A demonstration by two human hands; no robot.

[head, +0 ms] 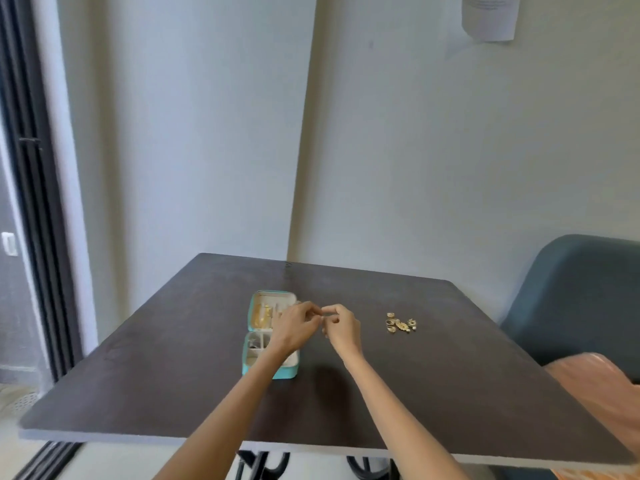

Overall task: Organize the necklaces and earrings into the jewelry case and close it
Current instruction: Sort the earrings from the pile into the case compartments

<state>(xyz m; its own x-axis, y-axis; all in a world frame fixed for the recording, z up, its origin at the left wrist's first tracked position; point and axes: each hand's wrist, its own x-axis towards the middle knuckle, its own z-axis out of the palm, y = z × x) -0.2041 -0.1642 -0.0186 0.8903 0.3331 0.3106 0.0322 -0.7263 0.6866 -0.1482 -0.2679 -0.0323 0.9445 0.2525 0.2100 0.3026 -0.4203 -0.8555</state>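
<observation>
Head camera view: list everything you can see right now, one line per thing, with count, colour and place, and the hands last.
Teal zip-around jewelry case: one, teal outside, pale lining, lying open left of table centre; gold pieces in its far half.
Small pile of loose gold jewelry: one cluster, gold, on the table right of the hands; the piece count is too small to tell.
Dark brown square table: one, under everything.
Blue-grey upholstered chair: one, at the right edge beside the table.
White paper sheet: one, on the wall, top right.
Left hand: fingers curled, over the case's right edge, fingertips meeting the other hand.
Right hand: fingers curled, beside the left; any item pinched between them is too small to make out.
</observation>
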